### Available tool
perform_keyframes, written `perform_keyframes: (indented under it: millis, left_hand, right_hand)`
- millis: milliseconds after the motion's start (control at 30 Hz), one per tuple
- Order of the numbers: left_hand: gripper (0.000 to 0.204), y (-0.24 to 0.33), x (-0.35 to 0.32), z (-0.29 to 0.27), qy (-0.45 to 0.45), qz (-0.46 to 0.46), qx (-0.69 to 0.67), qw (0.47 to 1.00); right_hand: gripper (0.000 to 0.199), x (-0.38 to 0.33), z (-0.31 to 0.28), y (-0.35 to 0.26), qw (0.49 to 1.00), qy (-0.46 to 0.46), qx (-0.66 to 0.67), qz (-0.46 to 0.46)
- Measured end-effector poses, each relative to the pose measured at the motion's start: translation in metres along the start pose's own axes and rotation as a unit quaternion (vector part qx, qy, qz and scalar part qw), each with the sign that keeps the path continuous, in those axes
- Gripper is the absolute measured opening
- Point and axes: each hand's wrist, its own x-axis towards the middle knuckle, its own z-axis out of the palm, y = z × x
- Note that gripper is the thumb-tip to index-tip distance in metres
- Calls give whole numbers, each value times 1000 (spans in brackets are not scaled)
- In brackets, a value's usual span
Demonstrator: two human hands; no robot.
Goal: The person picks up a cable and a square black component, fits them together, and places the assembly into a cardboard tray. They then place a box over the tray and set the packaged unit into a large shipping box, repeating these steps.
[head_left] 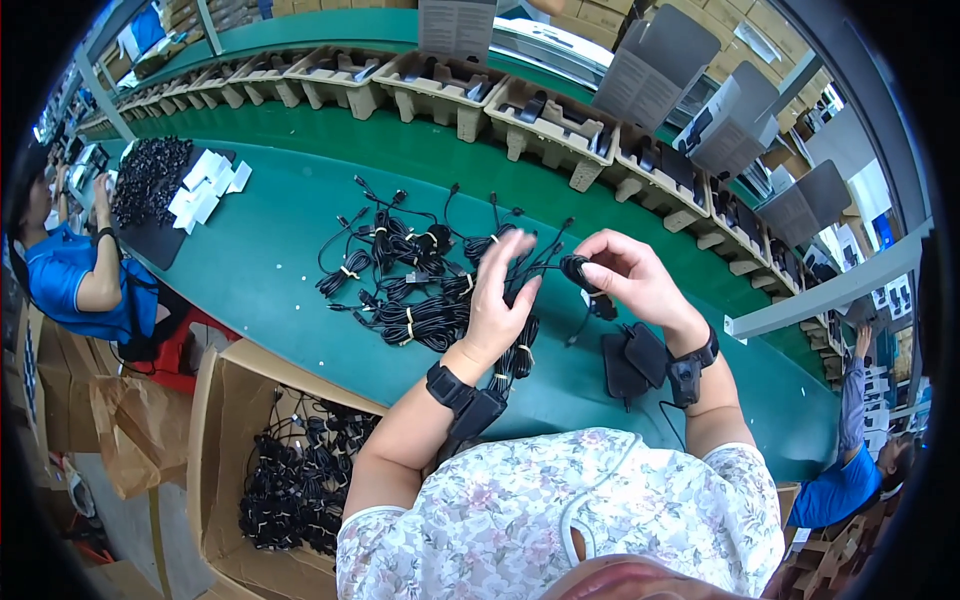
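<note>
A long row of tan moulded-pulp trays (425, 103) curves across the far side, with grey upright cartons (650, 62) standing behind it. A pale grey metal bar (830, 287) slants in from the right. At left, a heap of small black pieces (150, 185), probably plastic though too small to make out, lies beside white rectangular slips (206, 192). Near it is a blue-shirted co-worker (85, 278); crumpled brown paper (140, 430) lies lower down. Another co-worker in blue (835, 492) appears at right.
</note>
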Motion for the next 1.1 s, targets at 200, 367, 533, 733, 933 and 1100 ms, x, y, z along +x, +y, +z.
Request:
perform_keyframes:
  millis: [200, 367, 533, 733, 933, 1100]
  left_hand:
    - [35, 23, 1, 3, -106, -343, -494, 792]
    - [30, 18, -5, 1, -219, -385, -507, 739]
    - [27, 2, -9, -3, -348, -437, -374, 740]
    - [26, -1, -15, -1, -405, -434, -418, 688]
    - [26, 7, -19, 2, -345, -458, -383, 724]
    - [30, 4, -11, -2, -250, -447, -368, 776]
  right_hand:
    - [18, 25, 17, 30, 994, 92, 13, -65]
    - [29, 35, 22, 30, 884, 134, -348, -281]
    - [42, 16, 23, 26, 764, -57, -514, -386]
    - [52, -16, 15, 40, 829, -87, -482, -271]
    - [41, -20, 18, 61, 872, -69, -429, -226]
    - [20, 0, -14, 65, 850, 112, -460, -233]
